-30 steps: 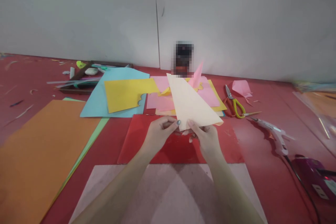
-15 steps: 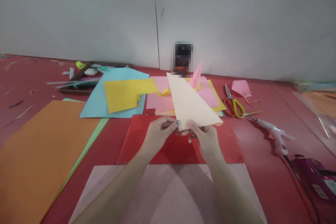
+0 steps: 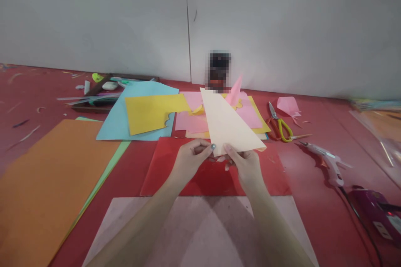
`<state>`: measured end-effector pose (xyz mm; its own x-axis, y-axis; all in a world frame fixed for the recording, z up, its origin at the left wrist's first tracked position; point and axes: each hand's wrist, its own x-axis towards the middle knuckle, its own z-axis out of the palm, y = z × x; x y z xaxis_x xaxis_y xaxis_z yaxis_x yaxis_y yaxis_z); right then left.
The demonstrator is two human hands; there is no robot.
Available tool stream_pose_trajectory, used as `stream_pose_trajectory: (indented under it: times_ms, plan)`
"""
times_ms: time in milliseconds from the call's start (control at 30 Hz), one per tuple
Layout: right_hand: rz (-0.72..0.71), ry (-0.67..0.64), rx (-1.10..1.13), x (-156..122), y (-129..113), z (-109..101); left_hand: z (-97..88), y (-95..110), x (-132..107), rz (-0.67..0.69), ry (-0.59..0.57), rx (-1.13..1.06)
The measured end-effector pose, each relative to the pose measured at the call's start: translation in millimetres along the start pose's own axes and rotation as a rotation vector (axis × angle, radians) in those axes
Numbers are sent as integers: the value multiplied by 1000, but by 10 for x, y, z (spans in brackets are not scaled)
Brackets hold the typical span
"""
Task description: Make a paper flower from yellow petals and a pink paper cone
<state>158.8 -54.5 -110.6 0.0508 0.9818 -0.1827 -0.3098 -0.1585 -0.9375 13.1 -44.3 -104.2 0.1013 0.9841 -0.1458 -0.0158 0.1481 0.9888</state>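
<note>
Both hands hold a cream sheet of folded paper (image 3: 224,123), raised above a red sheet (image 3: 169,167). My left hand (image 3: 192,158) pinches its lower left corner, thumb in front and fingers curled behind. Along the lower edge, my right hand (image 3: 244,162) grips the paper between the thumb on top and the fingers underneath. The paper is roughly triangular, its tip pointing up and away, with a folded layer showing at the right corner. Behind it lie pink sheets (image 3: 191,123) and a standing pink folded piece (image 3: 234,91), both partly hidden by the cream paper.
To the right are scissors (image 3: 280,123), a pink paper scrap (image 3: 288,105), a glue gun (image 3: 326,158) and a purple power strip (image 3: 374,208). Yellow (image 3: 147,112), blue (image 3: 112,127) and orange paper (image 3: 46,183) lie left. A pale board (image 3: 200,233) is nearest me.
Hands and cream paper keep almost the same pose. The whole view has shifted very slightly; nothing was taken up or let go.
</note>
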Motion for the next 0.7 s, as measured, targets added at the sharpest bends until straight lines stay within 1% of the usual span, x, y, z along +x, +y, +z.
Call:
stream_pose_trajectory:
  times_ms: [233,367,467,533,700]
  plan:
    - [2,-11,-52,-16,-10,19,16,3,-5,-11,-12,36]
    - [64,-25,-25,-41,-14,30,36,29,-23,-36,-31,46]
    - [37,26,29,-39,1,32,51,27,-30,-44,-46,39]
    - [14,57,22,-31,17,30,55,10,-30,-42,-54,31]
    - [5,71,35,-17,14,17,48,-18,-25,-37,-59,21]
